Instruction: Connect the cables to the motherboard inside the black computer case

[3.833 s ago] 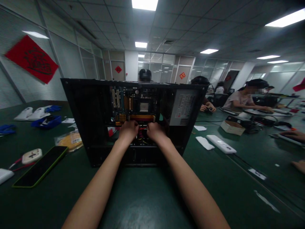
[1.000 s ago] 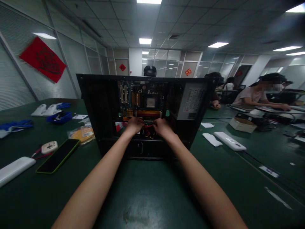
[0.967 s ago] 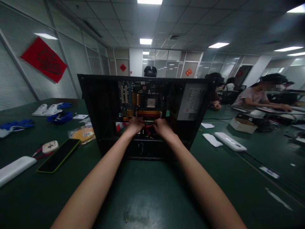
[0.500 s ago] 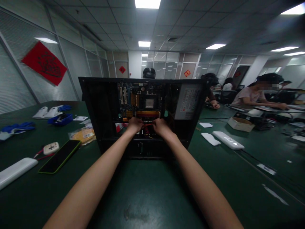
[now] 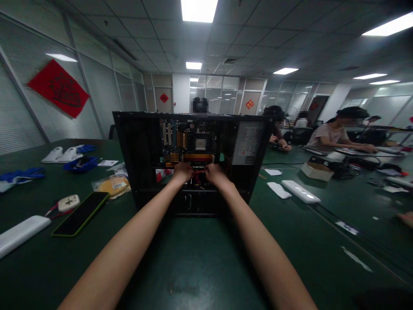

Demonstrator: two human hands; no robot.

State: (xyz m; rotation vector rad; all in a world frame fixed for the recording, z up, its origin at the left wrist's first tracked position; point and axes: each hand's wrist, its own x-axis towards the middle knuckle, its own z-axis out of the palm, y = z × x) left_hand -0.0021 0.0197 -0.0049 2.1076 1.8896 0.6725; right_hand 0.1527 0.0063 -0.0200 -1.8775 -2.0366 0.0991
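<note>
The red wires (image 5: pixel 200 173) sit low inside the case (image 5: pixel 137 150), just below the board (image 5: pixel 180 151). From either side the left hand (image 5: pixel 183 172) and right hand (image 5: pixel 215 174) meet them, fingers curled in close; in that shadow I can't tell whether the tips are clamped on the wires or merely touching. The case stands on the table (image 5: pixel 200 262), open side toward the person, presumably so both hands fit inside. The phone (image 5: pixel 82 214) lies off left, seemingly out of the forearms' way.
</note>
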